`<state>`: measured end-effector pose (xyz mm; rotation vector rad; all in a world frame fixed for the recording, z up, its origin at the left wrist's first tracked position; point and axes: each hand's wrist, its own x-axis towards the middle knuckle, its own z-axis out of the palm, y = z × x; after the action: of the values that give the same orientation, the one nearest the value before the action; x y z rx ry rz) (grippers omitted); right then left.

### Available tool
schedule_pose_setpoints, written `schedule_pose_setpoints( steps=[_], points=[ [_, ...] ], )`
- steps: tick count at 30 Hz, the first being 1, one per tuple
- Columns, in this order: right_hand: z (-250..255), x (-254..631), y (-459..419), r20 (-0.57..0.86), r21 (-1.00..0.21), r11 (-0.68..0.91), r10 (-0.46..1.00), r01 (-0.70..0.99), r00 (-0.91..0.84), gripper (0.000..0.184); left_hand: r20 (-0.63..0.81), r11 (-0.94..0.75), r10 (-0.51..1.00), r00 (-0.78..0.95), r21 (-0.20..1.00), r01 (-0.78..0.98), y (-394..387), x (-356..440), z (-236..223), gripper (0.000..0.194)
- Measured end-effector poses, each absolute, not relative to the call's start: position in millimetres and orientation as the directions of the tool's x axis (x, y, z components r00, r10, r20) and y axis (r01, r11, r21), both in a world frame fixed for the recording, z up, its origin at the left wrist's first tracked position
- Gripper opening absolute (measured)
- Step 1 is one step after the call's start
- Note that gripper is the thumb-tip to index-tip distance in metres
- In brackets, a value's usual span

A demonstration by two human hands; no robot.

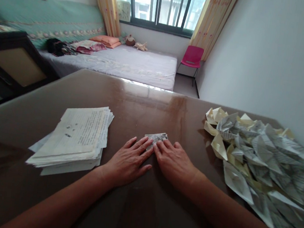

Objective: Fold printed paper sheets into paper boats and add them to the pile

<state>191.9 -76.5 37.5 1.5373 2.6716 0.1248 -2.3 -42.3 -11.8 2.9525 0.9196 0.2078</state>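
A small folded piece of printed paper (pixel 157 136) lies flat on the brown table (pixel 141 109), partly covered by my fingers. My left hand (pixel 130 159) rests palm down with its fingers spread, the fingertips on the paper's left and near side. From the right, my right hand (pixel 175 160) presses its fingertips on the same paper, its fingers stretched out and lying flat. The near part of the paper is hidden under both hands.
Left of my hands lies a stack of printed sheets (pixel 75 134). A large heap of folded paper boats (pixel 260 152) spreads over the table's right side. Beyond the table are a bed (pixel 146 65), a pink chair (pixel 193 56) and a dark cabinet (pixel 17 62).
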Motion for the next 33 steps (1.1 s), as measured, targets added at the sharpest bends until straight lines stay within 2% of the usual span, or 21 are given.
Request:
schedule_pose_setpoints(
  steps=[6, 10, 14, 17, 19, 21, 23, 25, 27, 28, 31, 33],
  points=[
    [27, 182, -89, -0.074, 0.183, 0.43, 0.903, 0.884, -0.424, 0.035, 0.13, -0.821, 0.571, 0.811, 0.07, 0.567, -43, -5, -9, 0.056],
    [33, 181, -90, -0.125, 0.183, 0.367, 0.929, 0.912, -0.348, 0.031, 0.147, -0.811, 0.581, 0.801, 0.025, 0.584, -45, -6, -4, 0.052],
    [40, 180, -91, -0.197, 0.172, 0.334, 0.933, 0.927, -0.3, 0.03, 0.189, -0.8, 0.588, 0.787, -0.009, 0.6, -45, -7, 1, 0.039],
    [42, 185, -85, -0.187, 0.141, 0.338, 0.932, 0.93, -0.31, 0.027, 0.233, -0.795, 0.591, 0.772, 0.003, 0.607, -42, -9, 2, 0.028],
    [41, 192, -74, -0.109, 0.091, 0.334, 0.94, 0.938, -0.324, 0.024, 0.275, -0.792, 0.595, 0.755, 0.042, 0.609, -39, -10, 1, 0.024],
    [36, 203, -59, 0.052, 0.026, 0.304, 0.951, 0.952, -0.305, 0.026, 0.305, -0.786, 0.607, 0.733, 0.093, 0.612, -36, -10, 0, 0.023],
    [26, 216, -42, 0.17, -0.068, 0.275, 0.951, 0.959, -0.26, 0.05, 0.307, -0.769, 0.632, 0.712, 0.137, 0.624, -34, -11, -1, 0.021],
    [15, 229, -28, 0.151, -0.232, 0.298, 0.951, 0.926, -0.268, 0.065, 0.286, -0.746, 0.662, 0.692, 0.168, 0.644, -33, -10, 0, 0.02],
    [5, 240, -19, 0.118, -0.402, 0.315, 0.949, 0.86, -0.292, 0.069, 0.274, -0.724, 0.687, 0.672, 0.19, 0.663, -33, -10, 0, 0.019],
    [1, 244, -17, 0.114, -0.486, 0.31, 0.949, 0.817, -0.293, 0.063, 0.272, -0.713, 0.699, 0.661, 0.201, 0.671, -33, -10, 0, 0.02],
    [-1, 250, -13, 0.109, -0.721, 0.28, 0.949, 0.634, -0.295, 0.028, 0.278, -0.677, 0.735, 0.618, 0.243, 0.695, -33, -10, -2, 0.024],
    [3, 249, -13, 0.117, -0.844, 0.256, 0.945, 0.471, -0.304, 0.017, 0.315, -0.67, 0.74, 0.594, 0.276, 0.689, -33, -10, -3, 0.033]
  ],
)
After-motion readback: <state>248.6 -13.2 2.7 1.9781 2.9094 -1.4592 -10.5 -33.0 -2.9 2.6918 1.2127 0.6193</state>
